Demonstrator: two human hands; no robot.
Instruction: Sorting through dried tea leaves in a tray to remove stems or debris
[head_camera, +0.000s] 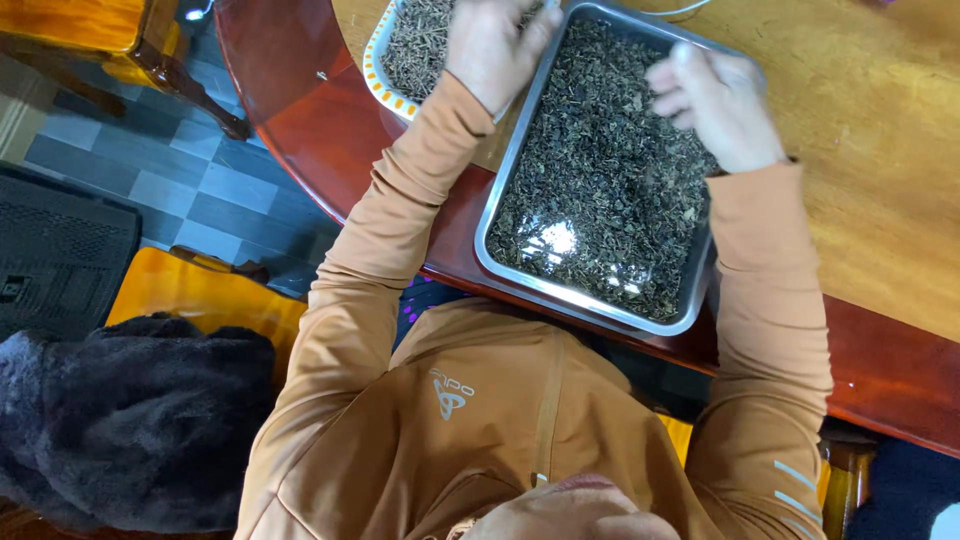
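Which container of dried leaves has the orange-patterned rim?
The white tray at upper left, by the left hand. The steel tray under the right hand is plain metal, nearer the person.

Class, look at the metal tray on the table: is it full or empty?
Nearly full. The metal tray is covered almost edge to edge with dark dried leaves; bare shiny metal shows only in small patches near its closer end.

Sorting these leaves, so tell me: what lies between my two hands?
Head view: dried dark leaves in the metal tray lie between left hand and right hand.
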